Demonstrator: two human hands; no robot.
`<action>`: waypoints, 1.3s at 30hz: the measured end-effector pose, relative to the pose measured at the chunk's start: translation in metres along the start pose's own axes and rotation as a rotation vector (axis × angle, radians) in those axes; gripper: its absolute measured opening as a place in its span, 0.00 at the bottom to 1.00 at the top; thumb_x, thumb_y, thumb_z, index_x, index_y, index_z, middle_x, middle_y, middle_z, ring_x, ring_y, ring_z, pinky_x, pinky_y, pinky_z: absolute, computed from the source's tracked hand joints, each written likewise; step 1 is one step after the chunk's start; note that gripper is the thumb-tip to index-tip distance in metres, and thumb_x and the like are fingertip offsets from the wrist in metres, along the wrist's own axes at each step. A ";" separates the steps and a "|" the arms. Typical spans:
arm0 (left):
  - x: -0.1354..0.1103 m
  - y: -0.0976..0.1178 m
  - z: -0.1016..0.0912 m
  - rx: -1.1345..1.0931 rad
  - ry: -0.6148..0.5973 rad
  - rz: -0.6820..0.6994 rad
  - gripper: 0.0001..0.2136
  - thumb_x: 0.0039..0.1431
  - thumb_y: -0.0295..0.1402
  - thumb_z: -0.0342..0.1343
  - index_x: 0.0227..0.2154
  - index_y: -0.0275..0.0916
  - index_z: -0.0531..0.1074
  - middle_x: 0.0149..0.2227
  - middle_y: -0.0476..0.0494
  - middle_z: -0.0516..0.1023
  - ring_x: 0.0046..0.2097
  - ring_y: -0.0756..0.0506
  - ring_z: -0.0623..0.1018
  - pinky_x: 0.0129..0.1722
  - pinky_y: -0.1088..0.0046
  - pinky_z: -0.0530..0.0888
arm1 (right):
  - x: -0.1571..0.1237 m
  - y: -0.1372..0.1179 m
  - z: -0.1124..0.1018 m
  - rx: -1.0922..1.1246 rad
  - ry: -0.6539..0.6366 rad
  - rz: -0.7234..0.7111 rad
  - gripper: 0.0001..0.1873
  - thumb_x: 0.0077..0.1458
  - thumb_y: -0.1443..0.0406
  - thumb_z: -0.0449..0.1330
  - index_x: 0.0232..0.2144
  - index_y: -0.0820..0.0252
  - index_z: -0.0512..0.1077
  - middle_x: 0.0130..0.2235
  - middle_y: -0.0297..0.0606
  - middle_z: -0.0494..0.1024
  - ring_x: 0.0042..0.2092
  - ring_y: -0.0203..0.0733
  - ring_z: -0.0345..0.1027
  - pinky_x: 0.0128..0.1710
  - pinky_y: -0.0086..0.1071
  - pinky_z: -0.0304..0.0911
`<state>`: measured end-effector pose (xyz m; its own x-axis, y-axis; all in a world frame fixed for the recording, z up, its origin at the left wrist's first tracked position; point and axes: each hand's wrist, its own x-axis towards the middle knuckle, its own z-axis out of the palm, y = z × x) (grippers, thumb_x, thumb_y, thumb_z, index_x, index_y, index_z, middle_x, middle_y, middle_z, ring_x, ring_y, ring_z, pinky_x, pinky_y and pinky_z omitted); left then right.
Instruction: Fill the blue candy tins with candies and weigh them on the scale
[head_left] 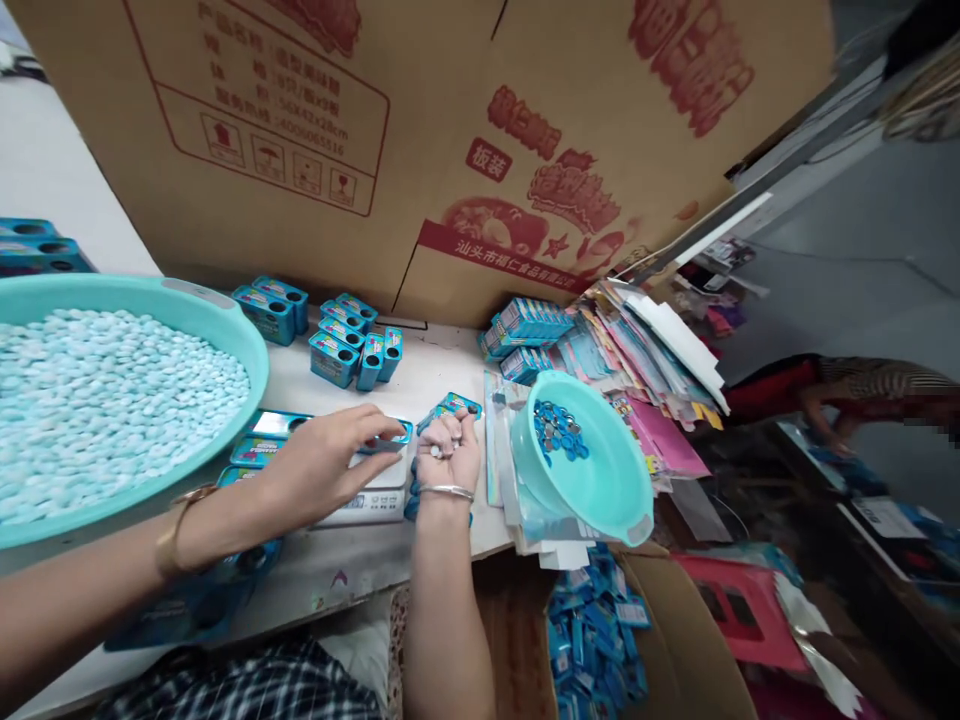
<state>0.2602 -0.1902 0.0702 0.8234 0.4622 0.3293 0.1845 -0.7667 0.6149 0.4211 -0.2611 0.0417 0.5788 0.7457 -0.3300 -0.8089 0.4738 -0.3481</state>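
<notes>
My left hand (322, 465) reaches over a small white digital scale (364, 508), its thumb and fingers apart. Beside those fingertips, on the scale, is a blue tin (405, 433); whether they touch it I cannot tell. My right hand (454, 455) is turned palm up with the fingers curled around a few small white candies (436, 452). Blue tins (454, 402) stand behind and beside that hand, partly covered by it. A large turquoise basin (256, 350) heaped with pale candies (112, 400) fills the left side.
Small groups of tins (334, 358) stand before a big cardboard box (420, 120). At right, a turquoise bowl (600, 490) holds blue lids (559, 432), beside stacked printed sheets (645, 350). Below is an open carton (675, 620) of blue tins. Another person (847, 390) bends at far right.
</notes>
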 end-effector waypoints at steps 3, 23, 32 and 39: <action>0.016 0.015 0.007 0.047 -0.076 -0.004 0.10 0.65 0.36 0.50 0.39 0.42 0.75 0.36 0.45 0.78 0.37 0.44 0.77 0.37 0.68 0.71 | 0.000 0.009 0.007 0.040 0.128 0.004 0.17 0.67 0.61 0.45 0.27 0.58 0.64 0.17 0.18 0.52 0.14 0.25 0.39 0.23 0.20 0.62; 0.054 -0.011 0.029 0.226 -0.127 -0.142 0.13 0.62 0.38 0.48 0.36 0.41 0.77 0.38 0.44 0.82 0.38 0.43 0.79 0.34 0.69 0.69 | 0.009 -0.018 -0.012 0.096 0.064 -0.088 0.18 0.68 0.62 0.45 0.26 0.59 0.63 0.16 0.19 0.54 0.14 0.25 0.42 0.21 0.20 0.58; 0.056 0.009 -0.041 0.100 0.280 -0.158 0.16 0.63 0.43 0.50 0.35 0.38 0.78 0.33 0.52 0.79 0.35 0.50 0.74 0.37 0.73 0.70 | 0.003 -0.042 -0.043 -0.030 0.040 -0.228 0.12 0.62 0.67 0.52 0.25 0.58 0.63 0.17 0.19 0.55 0.17 0.27 0.50 0.22 0.22 0.61; 0.030 0.016 -0.054 -0.042 0.150 -0.184 0.11 0.60 0.40 0.54 0.36 0.38 0.76 0.31 0.51 0.77 0.31 0.52 0.73 0.32 0.75 0.69 | -0.005 -0.025 -0.023 -0.026 0.100 -0.135 0.12 0.62 0.66 0.50 0.26 0.55 0.65 0.18 0.21 0.60 0.23 0.29 0.64 0.39 0.34 0.74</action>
<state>0.2592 -0.1643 0.1283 0.6882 0.6559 0.3100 0.2988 -0.6457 0.7027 0.4406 -0.2876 0.0318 0.6905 0.6251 -0.3640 -0.7209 0.5530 -0.4178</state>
